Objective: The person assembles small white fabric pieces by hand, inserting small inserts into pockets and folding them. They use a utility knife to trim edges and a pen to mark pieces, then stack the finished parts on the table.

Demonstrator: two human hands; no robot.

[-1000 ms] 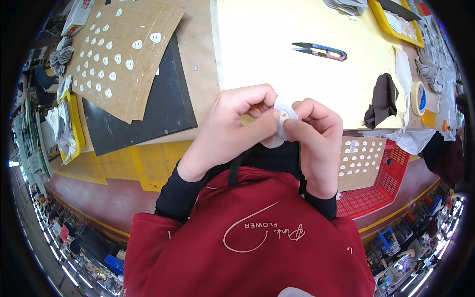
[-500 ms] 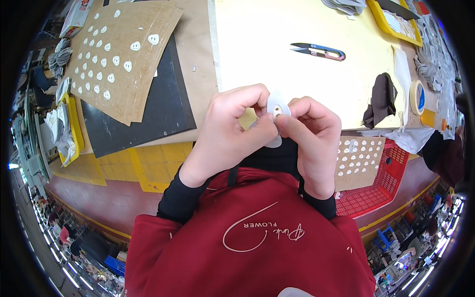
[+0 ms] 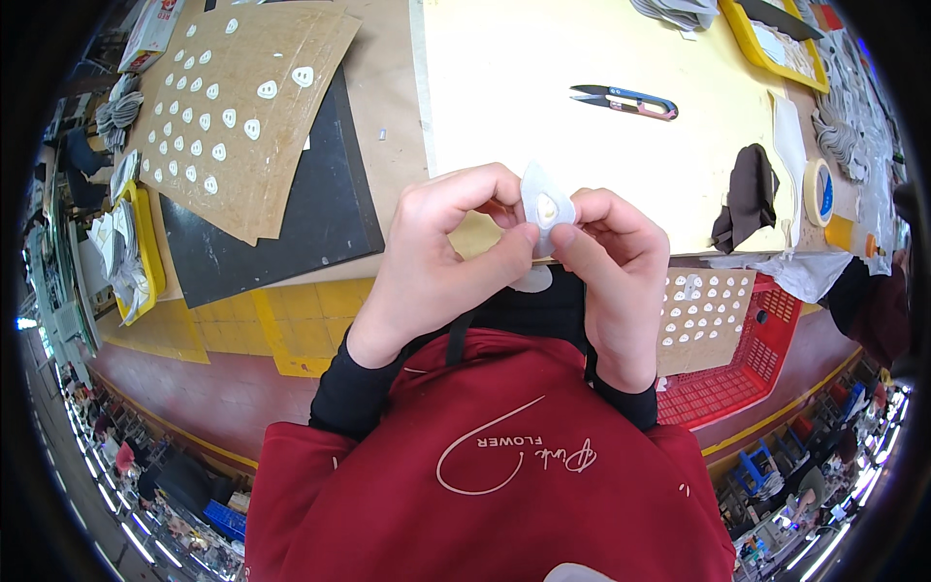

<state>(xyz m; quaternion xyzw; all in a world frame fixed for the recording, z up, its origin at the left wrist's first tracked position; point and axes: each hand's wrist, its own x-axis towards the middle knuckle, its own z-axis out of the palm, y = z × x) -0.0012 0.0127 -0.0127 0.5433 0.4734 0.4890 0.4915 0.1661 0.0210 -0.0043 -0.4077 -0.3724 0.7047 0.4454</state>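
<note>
On the near side of the thread snips [image 3: 626,102], a pale grey fabric piece [image 3: 532,184] bearing a small white patch [image 3: 547,210] is pinched upright between the thumbs and fingers of the left hand [image 3: 451,233] and right hand [image 3: 621,252], which are held close together. Nearer than the snips and to their right, a red plastic crate [image 3: 776,310] is seen below dark brown cloth [image 3: 747,199]. Well left of the snips, a cardboard sheet [image 3: 262,186] dotted with white shapes is laid partly over a black mat [image 3: 339,189]. Beyond the snips, rightward, a yellow tray [image 3: 742,39] is filled with pale pieces.
</note>
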